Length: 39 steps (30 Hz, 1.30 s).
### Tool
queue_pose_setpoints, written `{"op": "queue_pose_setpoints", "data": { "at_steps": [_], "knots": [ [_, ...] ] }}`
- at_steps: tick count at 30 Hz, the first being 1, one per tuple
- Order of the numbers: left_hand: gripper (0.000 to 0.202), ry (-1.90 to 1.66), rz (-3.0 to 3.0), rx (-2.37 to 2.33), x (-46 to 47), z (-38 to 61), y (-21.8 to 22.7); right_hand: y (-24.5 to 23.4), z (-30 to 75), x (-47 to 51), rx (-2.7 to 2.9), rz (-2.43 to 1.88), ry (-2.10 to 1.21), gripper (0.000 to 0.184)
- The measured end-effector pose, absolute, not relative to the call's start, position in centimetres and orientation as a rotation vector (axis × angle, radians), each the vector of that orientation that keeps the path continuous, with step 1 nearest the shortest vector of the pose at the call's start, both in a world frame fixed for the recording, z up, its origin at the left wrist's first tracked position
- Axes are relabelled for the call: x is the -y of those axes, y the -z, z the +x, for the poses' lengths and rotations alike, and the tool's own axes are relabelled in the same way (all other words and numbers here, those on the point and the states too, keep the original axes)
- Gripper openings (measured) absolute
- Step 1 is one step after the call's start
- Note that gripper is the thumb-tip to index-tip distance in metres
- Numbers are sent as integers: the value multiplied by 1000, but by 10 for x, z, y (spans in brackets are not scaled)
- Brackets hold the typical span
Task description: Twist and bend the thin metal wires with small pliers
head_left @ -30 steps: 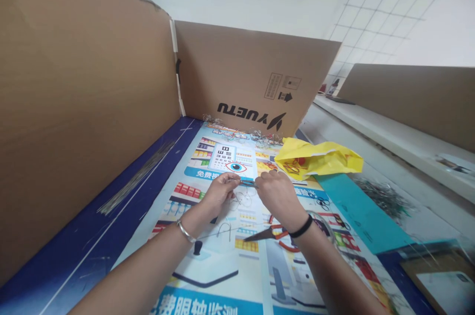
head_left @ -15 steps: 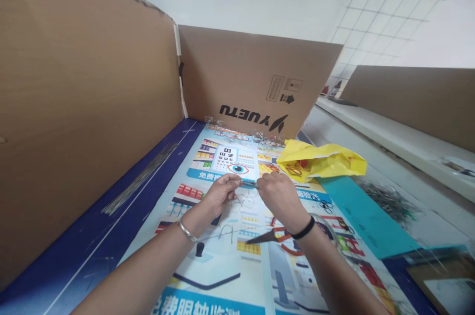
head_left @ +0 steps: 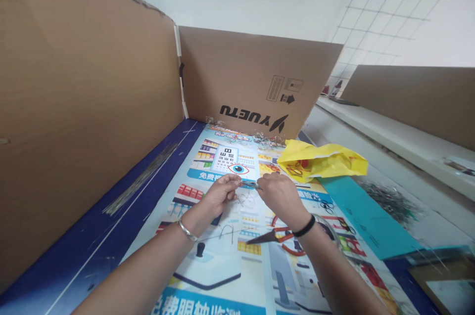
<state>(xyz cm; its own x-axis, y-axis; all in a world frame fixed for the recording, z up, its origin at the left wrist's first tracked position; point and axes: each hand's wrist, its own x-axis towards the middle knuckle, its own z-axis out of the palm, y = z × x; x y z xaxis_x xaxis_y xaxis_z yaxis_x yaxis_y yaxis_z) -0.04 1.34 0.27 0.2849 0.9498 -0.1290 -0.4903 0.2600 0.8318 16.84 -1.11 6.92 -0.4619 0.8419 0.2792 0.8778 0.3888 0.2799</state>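
My left hand (head_left: 221, 192) and my right hand (head_left: 279, 193) meet over a printed poster (head_left: 222, 265) on the table. Both pinch the ends of a small thin metal piece (head_left: 249, 184) held between them, with fine bent wire hanging below it. The left wrist wears a silver bangle, the right a black band. Red-handled scissors (head_left: 276, 236) lie on the poster just under my right wrist. A hooked wire (head_left: 226, 230) lies on the poster below my hands.
Cardboard walls (head_left: 85, 107) stand at the left and back. A crumpled yellow bag (head_left: 322, 161) lies at the right, beside a teal sheet (head_left: 363, 218). A bundle of straight wires (head_left: 139, 179) lies at the left, a wire heap (head_left: 389, 199) at the right.
The hands stay pinched together on the small metal piece and have barely shifted; the view has moved slightly.
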Motion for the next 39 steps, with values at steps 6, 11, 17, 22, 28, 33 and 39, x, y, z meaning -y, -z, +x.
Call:
{"op": "queue_pose_setpoints", "data": {
  "at_steps": [6,11,17,22,28,33,39],
  "knots": [
    [24,-1105,783,-750,-13,0,-2,-70,168,11,2551,-1602,595,16],
    [25,-1122,795,-770,-13,2,-1,-68,167,10,2558,-1624,583,14],
    [27,-1128,791,-776,-14,1,1,-67,167,10,2558,-1627,593,12],
    [26,-1128,777,-764,-13,1,-1,-66,167,9,2567,-1639,587,15],
    [25,-1113,769,-764,-12,1,-3,-67,167,10,2565,-1661,556,14],
    [24,-1105,762,-757,-13,0,-2,-66,169,9,2558,-1675,505,16],
    [23,-1102,774,-755,-12,0,-3,-64,170,8,2532,-1688,498,16]
  ]
}}
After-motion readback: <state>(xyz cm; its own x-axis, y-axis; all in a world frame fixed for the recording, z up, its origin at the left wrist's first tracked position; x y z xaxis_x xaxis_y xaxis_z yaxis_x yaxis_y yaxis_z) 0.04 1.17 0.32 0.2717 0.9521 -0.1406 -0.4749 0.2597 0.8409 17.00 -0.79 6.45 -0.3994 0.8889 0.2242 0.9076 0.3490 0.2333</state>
